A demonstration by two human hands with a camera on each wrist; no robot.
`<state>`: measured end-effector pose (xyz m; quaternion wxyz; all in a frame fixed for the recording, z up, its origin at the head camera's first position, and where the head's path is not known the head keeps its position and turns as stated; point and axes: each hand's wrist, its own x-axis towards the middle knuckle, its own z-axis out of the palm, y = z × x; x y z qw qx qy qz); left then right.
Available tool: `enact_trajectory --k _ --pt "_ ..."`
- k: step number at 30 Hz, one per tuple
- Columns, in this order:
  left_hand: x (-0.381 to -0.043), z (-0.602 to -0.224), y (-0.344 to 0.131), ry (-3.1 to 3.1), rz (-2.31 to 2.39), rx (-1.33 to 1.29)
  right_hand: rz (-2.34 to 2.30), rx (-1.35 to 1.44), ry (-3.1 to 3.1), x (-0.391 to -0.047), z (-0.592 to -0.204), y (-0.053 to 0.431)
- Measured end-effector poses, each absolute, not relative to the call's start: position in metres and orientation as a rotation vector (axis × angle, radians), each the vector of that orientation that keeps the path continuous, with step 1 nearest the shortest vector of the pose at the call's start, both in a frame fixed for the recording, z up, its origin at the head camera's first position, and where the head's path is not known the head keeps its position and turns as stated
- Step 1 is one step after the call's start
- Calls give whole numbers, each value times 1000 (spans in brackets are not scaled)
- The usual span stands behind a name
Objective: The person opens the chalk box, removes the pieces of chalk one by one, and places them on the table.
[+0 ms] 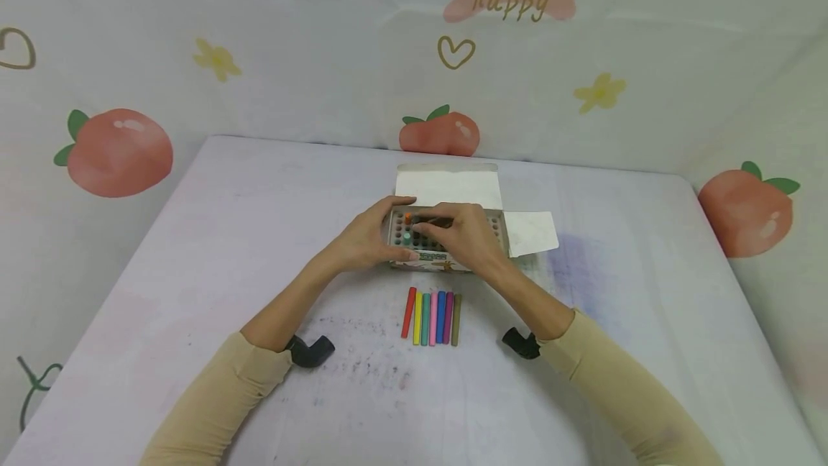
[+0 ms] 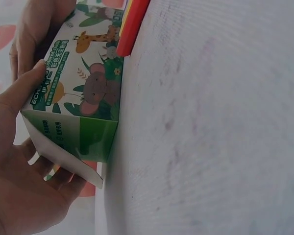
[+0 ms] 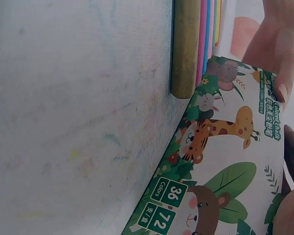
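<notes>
My left hand (image 1: 366, 239) grips the left end of an open box of coloured chalk (image 2: 100, 73), its thumb against the printed front and its other fingers round the side flap and back. Over the box's inside, my right hand (image 1: 471, 236) reaches down, thumb and forefinger pinching what looks like a dark chalk stick, mostly hidden by the fingers. Beside those fingertips an orange chalk (image 1: 407, 218) and a pale teal chalk (image 1: 407, 238) stand in the holed tray. Much of the tray lies behind my right hand.
In front of the box lies a row of chalk sticks: red (image 1: 409, 313), yellow (image 1: 417, 322), green (image 1: 425, 318), pink (image 1: 433, 318), blue (image 1: 441, 316), purple (image 1: 448, 316) and olive (image 1: 456, 320). The lid (image 1: 446, 185) is folded back; a side flap (image 1: 533, 232) sticks out right. Chalk smudges mark the white table (image 1: 259, 236).
</notes>
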<state>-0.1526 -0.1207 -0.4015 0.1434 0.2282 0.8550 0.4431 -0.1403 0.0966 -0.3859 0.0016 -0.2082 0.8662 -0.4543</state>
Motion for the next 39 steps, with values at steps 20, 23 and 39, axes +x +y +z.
enact_trajectory --k 20,23,39 --pt "-156 -404 -121 2476 1277 644 -1798 -823 2680 -138 -381 101" --pt "-155 -404 -121 2470 1284 631 -1862 -823 2650 -136 -378 103" --pt "-153 -401 -121 2494 1251 620 -1917 -663 2575 -117 -368 127"
